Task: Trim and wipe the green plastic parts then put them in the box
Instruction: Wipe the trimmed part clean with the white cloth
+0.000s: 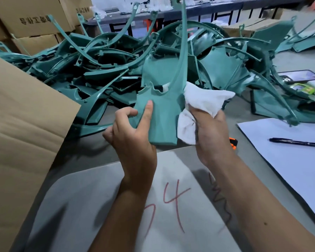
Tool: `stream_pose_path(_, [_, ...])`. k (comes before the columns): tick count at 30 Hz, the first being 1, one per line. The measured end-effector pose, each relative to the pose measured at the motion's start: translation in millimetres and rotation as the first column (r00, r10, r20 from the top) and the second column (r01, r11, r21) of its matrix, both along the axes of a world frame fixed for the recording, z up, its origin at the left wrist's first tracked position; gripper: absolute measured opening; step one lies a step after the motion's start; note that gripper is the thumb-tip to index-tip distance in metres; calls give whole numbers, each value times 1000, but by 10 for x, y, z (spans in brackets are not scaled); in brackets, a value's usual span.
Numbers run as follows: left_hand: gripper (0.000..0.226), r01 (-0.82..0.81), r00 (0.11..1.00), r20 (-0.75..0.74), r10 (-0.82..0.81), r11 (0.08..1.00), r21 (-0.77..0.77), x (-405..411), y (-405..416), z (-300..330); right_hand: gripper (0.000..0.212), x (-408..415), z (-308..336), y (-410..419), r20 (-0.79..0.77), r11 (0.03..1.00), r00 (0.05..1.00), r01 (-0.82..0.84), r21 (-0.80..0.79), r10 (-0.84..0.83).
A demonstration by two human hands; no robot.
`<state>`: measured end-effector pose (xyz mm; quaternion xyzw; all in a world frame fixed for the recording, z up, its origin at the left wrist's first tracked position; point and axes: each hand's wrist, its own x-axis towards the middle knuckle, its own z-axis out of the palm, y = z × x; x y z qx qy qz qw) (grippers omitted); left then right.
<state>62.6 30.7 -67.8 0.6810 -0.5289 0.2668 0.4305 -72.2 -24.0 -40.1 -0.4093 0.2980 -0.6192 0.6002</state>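
My left hand (133, 135) grips the flat lower end of a green plastic part (164, 113), thumb pressed on its face; the part's long thin arm rises up out of the top of the view. My right hand (213, 131) is closed on a bunched white cloth (202, 100) that touches the part's right edge. Behind both lies a big tangled pile of green plastic parts (105, 70) across the table. A brown cardboard box flap (22, 113) fills the left side.
An orange-and-black cutter (233, 142) peeks out behind my right wrist. White paper (287, 157) with a black pen (296, 142) lies at right, a phone (300, 76) beyond it. A grey board (105, 206) with red marks sits in front. Stacked cartons (31, 17) stand at back left.
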Motion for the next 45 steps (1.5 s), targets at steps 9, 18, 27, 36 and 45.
stream_pose_path(9, [28, -38, 989, -144, 42, 999, 35, -59, -10, -25, 45, 42, -68, 138, -406, 988, 911, 5, -155, -69])
stream_pose_path(18, [30, 30, 578, -815, -38, 999, -25, 194, -207, 43, 20, 238, -72, 475, -752, 732, 659, -504, -458, -18])
stream_pose_path(27, [24, 379, -73, -867, -493, 790, -482, -8, -107, -46, 19, 166, -234, 159, -251, 988, 958, 151, 29, -139])
stream_pose_path(36, [39, 519, -263, -855, -447, 681, -516, -65, -43, 25, 16, 140, -191, 46, 27, 975, 992, -124, 184, 121])
stream_pose_path(45, [24, 434, -80, -901, -426, 799, -417, 420, -78, 83, 34, -287, -159, -131, -378, 961, 908, -246, -129, 182])
